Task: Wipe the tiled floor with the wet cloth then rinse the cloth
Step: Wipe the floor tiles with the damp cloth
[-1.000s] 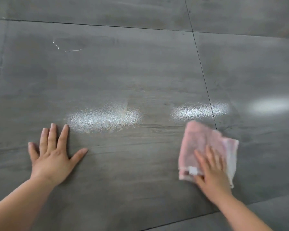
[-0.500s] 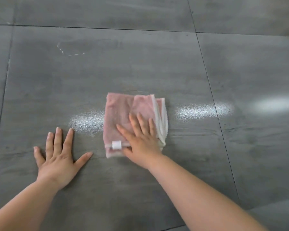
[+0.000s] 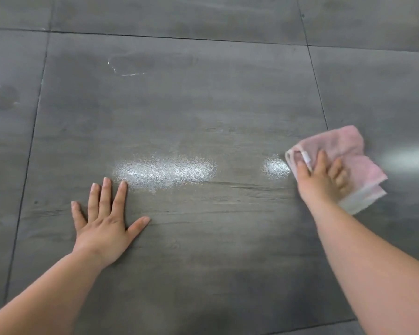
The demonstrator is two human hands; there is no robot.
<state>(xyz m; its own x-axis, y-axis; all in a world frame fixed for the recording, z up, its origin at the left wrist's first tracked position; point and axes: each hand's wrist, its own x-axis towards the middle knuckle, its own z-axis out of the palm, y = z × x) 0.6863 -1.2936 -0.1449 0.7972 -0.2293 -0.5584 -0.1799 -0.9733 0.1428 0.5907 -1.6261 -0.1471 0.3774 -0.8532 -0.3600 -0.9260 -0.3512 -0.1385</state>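
A folded pink cloth with a white hem and a small white tag lies on the grey tiled floor at the right, over a grout line. My right hand presses down on it, fingers spread over the cloth, blurred by motion. My left hand lies flat on the big middle tile, fingers apart, holding nothing. A shiny wet streak runs between the two hands.
Dark grout lines split the floor into large tiles. A thin white water outline marks the far part of the middle tile. A round wet spot shows on the left tile.
My right hand has swept the cloth from the middle of the tile back to the right, past the grout line. The left hand has stayed flat in place.
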